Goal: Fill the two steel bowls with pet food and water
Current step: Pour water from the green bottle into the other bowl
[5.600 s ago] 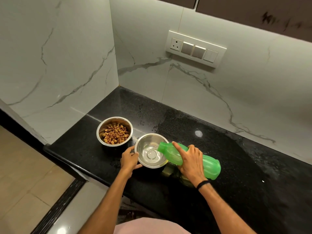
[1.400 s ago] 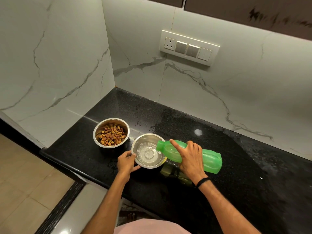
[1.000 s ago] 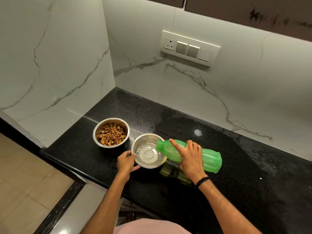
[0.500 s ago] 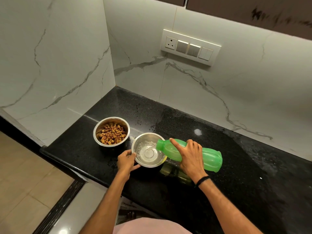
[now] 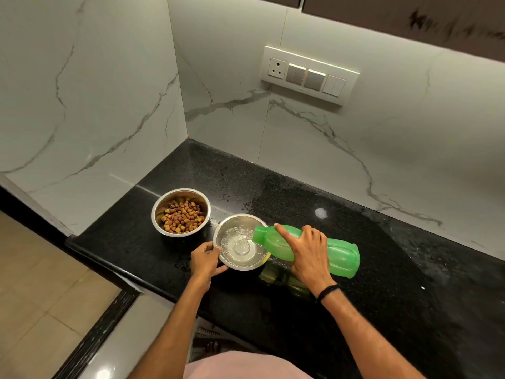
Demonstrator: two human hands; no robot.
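Tilting ribbed bottle (image 5: 340, 255) over steel bowl (image 5: 243, 221)

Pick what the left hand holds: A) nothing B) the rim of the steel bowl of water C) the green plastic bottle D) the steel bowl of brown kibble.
B: the left hand grips the near rim of the steel bowl of water; the right hand tilts the green plastic bottle.

On the desk (image 5: 410, 296), the food bowl (image 5: 180, 194) stands left of and slightly behind the water bowl (image 5: 240, 220), just beside it. The bottle (image 5: 340, 253) tilts in from the right, mouth over that bowl's rim.
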